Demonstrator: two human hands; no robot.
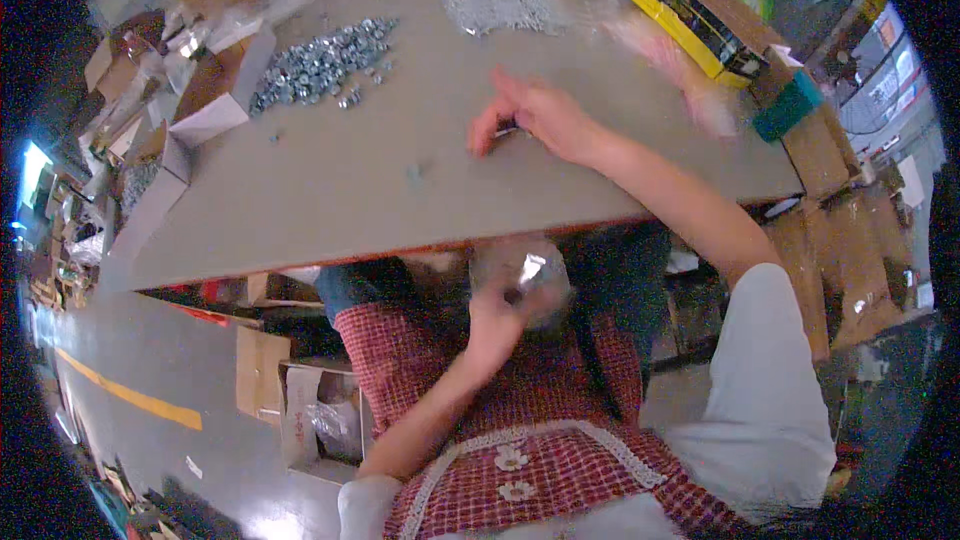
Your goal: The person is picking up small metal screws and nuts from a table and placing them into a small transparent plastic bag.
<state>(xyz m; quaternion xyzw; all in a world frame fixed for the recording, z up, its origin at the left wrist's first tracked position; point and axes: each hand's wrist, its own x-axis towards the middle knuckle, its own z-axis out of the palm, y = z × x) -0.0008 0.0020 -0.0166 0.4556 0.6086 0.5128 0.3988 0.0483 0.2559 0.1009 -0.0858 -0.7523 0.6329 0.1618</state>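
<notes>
My right hand [535, 115] rests on the grey table [330, 190] with its fingers curled around a small dark metal part, which is mostly hidden. My left hand [500, 315] is below the table's front edge, over my lap, holding a blurred clear plastic bag [525, 275] with something shiny inside. A pile of silver nuts [320, 65] lies on the table to the far left of my right hand. A second heap of small silver parts [500, 5] sits at the back of the table.
Open cardboard boxes [215, 90] line the table's left side. Yellow and black cases [690, 20] stand at the back right, near a teal box [790, 105]. More cartons [300, 400] sit on the floor under the table.
</notes>
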